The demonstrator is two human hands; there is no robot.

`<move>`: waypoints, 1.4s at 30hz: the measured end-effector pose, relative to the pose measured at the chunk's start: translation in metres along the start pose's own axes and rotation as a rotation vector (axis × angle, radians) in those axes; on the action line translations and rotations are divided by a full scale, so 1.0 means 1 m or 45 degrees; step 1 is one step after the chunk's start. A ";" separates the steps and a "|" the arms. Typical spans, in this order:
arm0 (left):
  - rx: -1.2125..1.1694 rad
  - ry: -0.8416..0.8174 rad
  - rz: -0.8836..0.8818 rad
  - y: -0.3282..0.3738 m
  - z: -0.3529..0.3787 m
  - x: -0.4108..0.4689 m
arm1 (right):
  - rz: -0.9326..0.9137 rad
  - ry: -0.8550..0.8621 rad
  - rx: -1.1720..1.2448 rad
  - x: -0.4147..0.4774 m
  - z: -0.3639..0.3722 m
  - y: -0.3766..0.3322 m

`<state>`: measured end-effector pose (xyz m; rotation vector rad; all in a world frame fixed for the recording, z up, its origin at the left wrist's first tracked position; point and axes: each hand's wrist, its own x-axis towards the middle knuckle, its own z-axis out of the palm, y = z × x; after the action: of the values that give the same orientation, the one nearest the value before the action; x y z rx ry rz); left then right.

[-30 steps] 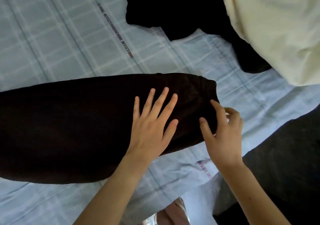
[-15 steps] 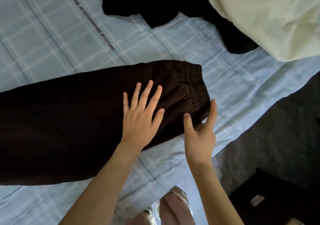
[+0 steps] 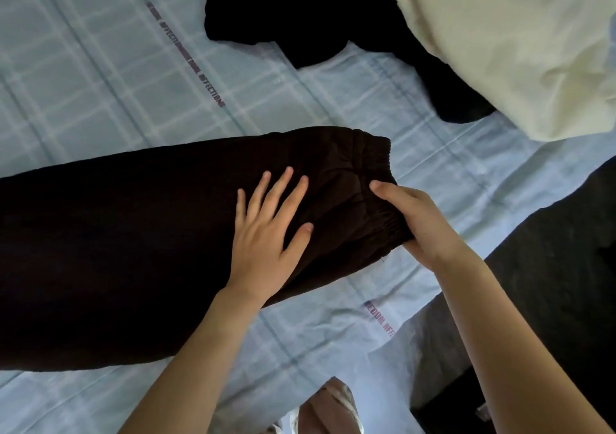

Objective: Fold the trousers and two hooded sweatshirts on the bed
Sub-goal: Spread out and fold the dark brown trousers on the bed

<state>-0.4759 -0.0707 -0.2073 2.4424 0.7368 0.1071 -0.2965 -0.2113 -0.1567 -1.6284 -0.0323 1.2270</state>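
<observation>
Pale blue checked bed (image 3: 100,83) beside dark floor (image 3: 550,250), left hand (image 3: 266,243) spread flat on trousers (image 3: 116,250), right hand (image 3: 423,226) now gripping their waistband (image 3: 373,163)

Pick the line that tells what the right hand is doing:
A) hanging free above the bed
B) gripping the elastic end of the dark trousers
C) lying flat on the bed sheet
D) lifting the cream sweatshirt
B: the right hand has its thumb over the gathered elastic end of the dark trousers, with the fabric bunched in its grip, while the left hand lies flat on them.
</observation>
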 end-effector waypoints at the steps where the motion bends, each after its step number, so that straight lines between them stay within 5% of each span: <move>1: -0.134 -0.003 -0.025 0.003 -0.006 0.000 | -0.013 -0.007 -0.010 -0.002 0.002 -0.002; 10: -1.037 0.166 -0.175 0.036 -0.087 -0.023 | -0.225 -0.188 0.134 -0.065 0.076 -0.036; 19: -1.387 0.409 -0.248 -0.053 -0.191 -0.092 | -0.380 -0.124 0.111 -0.105 0.262 -0.042; 30: -1.469 0.645 -0.421 -0.239 -0.295 -0.207 | -0.415 -0.265 0.059 -0.117 0.507 0.012; 38: -1.280 0.599 -0.730 -0.330 -0.270 -0.235 | -0.379 -0.228 -0.266 -0.075 0.581 0.068; 42: -1.094 0.662 -0.703 -0.360 -0.279 -0.262 | -0.488 -0.145 -0.413 -0.062 0.598 0.083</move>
<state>-0.9364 0.1773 -0.1528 1.3428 1.2414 0.6969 -0.7944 0.1341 -0.1304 -1.7229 -0.6148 1.0489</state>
